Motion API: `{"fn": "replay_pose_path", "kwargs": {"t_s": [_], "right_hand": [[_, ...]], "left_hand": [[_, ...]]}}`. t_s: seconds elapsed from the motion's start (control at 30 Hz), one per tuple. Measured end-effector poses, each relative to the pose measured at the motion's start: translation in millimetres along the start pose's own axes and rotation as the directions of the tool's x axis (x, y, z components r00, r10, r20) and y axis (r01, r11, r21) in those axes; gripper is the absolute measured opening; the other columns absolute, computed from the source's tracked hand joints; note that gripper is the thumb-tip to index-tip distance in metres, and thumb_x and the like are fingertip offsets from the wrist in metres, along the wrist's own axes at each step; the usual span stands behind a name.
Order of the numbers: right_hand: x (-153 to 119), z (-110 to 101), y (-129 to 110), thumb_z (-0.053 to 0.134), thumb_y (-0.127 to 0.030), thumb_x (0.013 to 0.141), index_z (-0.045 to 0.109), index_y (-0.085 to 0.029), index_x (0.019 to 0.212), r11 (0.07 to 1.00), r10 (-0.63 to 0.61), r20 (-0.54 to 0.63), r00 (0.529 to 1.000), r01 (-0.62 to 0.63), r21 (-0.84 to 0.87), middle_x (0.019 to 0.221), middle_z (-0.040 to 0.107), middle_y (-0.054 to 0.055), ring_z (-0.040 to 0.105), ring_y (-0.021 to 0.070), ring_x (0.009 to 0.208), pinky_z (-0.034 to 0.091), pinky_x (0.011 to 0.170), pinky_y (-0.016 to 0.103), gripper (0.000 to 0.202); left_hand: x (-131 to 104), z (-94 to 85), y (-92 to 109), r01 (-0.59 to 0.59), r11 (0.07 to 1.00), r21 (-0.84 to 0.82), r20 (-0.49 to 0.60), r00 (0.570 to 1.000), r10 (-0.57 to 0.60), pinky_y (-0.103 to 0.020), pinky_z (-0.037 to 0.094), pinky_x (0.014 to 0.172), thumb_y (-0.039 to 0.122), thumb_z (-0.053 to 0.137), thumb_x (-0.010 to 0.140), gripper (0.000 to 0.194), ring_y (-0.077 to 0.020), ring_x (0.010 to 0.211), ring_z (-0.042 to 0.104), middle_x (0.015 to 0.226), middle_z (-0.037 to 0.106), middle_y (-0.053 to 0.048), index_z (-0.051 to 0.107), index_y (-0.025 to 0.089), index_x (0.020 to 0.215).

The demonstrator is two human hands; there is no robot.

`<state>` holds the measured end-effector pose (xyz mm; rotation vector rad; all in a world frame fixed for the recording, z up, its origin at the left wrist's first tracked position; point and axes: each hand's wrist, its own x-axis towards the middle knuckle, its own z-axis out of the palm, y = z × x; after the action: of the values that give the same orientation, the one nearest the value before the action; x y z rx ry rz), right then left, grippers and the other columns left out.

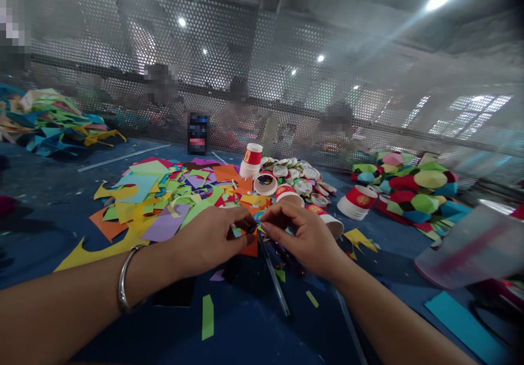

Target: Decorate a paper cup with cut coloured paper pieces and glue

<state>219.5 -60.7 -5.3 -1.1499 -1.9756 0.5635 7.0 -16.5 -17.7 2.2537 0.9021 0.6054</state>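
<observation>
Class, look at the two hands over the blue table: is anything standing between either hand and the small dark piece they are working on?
Nothing visible does. The left hand and right hand meet fingertip to fingertip on the small dark piece, both pinching it directly. The thin rod runs down from that spot, below the hands, not between them.

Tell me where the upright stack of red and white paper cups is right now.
In the head view, the upright cup stack stands beyond both hands, just left of the scattered cup pieces and right of the coloured paper scraps.
</observation>
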Motion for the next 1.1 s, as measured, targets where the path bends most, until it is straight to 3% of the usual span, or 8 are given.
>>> {"fn": "replay_pose_path", "kwargs": {"t_s": [0.2, 0.33, 0.4, 0.57, 0.87, 1.1], "right_hand": [[-1.3, 3.2, 1.0, 0.063, -0.025, 0.094, 0.065, -0.023, 0.102, 1.000, 0.009, -0.013, 1.000, -0.009, 0.005, 0.087, 0.066, 0.000, 0.061, 0.0149, 0.078, 0.048, 0.069, 0.029, 0.009], [-0.4, 2.4, 1.4, 0.064, -0.025, 0.093, 0.063, -0.023, 0.107, 1.000, 0.023, -0.095, 0.995, -0.023, 0.000, 0.091, 0.065, 0.001, 0.061, 0.0154, 0.080, 0.049, 0.071, 0.030, 0.015], [-0.1, 1.6, 1.7, 0.064, -0.026, 0.093, 0.063, -0.022, 0.107, 0.999, 0.035, -0.111, 0.993, -0.037, -0.015, 0.092, 0.065, 0.001, 0.060, 0.0158, 0.080, 0.048, 0.072, 0.031, 0.015], [-0.3, 2.2, 2.0, 0.064, -0.026, 0.093, 0.064, -0.022, 0.105, 0.999, 0.034, -0.100, 0.994, -0.034, 0.003, 0.092, 0.064, 0.001, 0.059, 0.0148, 0.079, 0.048, 0.070, 0.029, 0.013], [0.3, 4.4, -1.1, 0.063, -0.032, 0.095, 0.065, -0.020, 0.093, 0.991, 0.083, -0.025, 0.996, -0.080, 0.110, 0.081, 0.061, -0.001, 0.055, 0.0131, 0.073, 0.044, 0.065, 0.028, 0.012], [0.7, 3.3, -2.3, 0.060, -0.032, 0.097, 0.060, -0.021, 0.084, 0.985, 0.102, -0.025, 0.994, -0.098, 0.143, 0.076, 0.057, -0.003, 0.051, 0.0112, 0.064, 0.042, 0.059, 0.026, 0.017]], "left_hand": [[0.8, -2.7, -1.0, -0.033, 0.988, 0.148, -0.035, 0.999, 0.038, -0.027, 0.041, 0.061, 0.028, 0.051, 0.093, 0.022, -0.0157, 0.070, 0.064, 0.084, 0.074, -0.001, 0.071, 0.025, 0.101], [3.2, -4.0, -2.9, -0.069, 0.995, 0.069, -0.147, 0.986, 0.078, -0.026, 0.045, 0.068, 0.030, 0.055, 0.091, 0.020, -0.0174, 0.085, 0.064, 0.093, 0.072, -0.002, 0.073, 0.024, 0.097], [4.8, -5.3, -3.4, -0.048, 0.999, -0.021, -0.181, 0.982, 0.044, -0.025, 0.044, 0.066, 0.034, 0.057, 0.090, 0.020, -0.0162, 0.082, 0.062, 0.091, 0.070, -0.002, 0.074, 0.022, 0.091], [7.6, -5.8, -6.3, 0.060, 0.971, -0.232, -0.048, 0.996, -0.073, -0.024, 0.040, 0.058, 0.040, 0.060, 0.089, 0.024, -0.0115, 0.062, 0.053, 0.071, 0.063, 0.003, 0.074, 0.021, 0.092], [3.6, 2.2, -4.2, -0.042, 0.968, -0.247, 0.040, 0.998, 0.054, -0.025, 0.039, 0.065, 0.033, 0.060, 0.089, 0.018, -0.0118, 0.069, 0.054, 0.073, 0.061, 0.003, 0.068, 0.019, 0.082], [4.8, 2.0, -6.1, 0.035, 0.936, -0.350, 0.086, 0.996, -0.005, -0.026, 0.039, 0.064, 0.036, 0.060, 0.089, 0.023, -0.0119, 0.065, 0.053, 0.068, 0.061, 0.003, 0.069, 0.018, 0.079]]}}
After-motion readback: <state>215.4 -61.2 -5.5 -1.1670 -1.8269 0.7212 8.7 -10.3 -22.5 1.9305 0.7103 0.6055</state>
